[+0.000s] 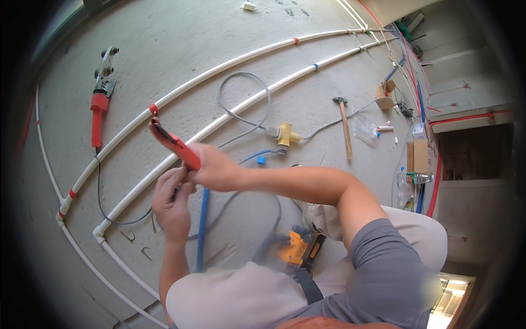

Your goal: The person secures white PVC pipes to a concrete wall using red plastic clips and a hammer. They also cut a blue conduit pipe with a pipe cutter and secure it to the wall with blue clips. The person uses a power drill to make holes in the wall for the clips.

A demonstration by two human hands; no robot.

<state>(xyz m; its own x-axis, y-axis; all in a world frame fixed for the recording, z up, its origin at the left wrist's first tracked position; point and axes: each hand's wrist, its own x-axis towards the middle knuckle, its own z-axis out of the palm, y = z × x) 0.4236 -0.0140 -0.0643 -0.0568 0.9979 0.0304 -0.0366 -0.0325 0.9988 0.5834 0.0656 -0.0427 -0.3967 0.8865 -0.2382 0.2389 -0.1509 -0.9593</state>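
Observation:
My right hand (213, 167) is closed round a red pipe cutter (178, 149), whose dark curved jaw end points up and left over the white pipes. Just below it, my left hand (172, 203) is closed, fingertips pinched together close to the right hand. Something small and dark shows between the left fingers, too hidden to name. A blue pipe (203, 230) lies on the floor right of the left wrist. Behind my hands run two long white pipes, an outer one (219, 68) with red bands and an inner one (263, 94) with blue bands.
A red-handled pipe-welding tool (100, 112) with a cord lies at the far left. On the floor are a yellow plug connector (284, 135), a blue fitting (261, 160) and a hammer (345, 129). A yellow-black power tool (296, 247) sits by my legs; cardboard boxes (419, 156) stand right.

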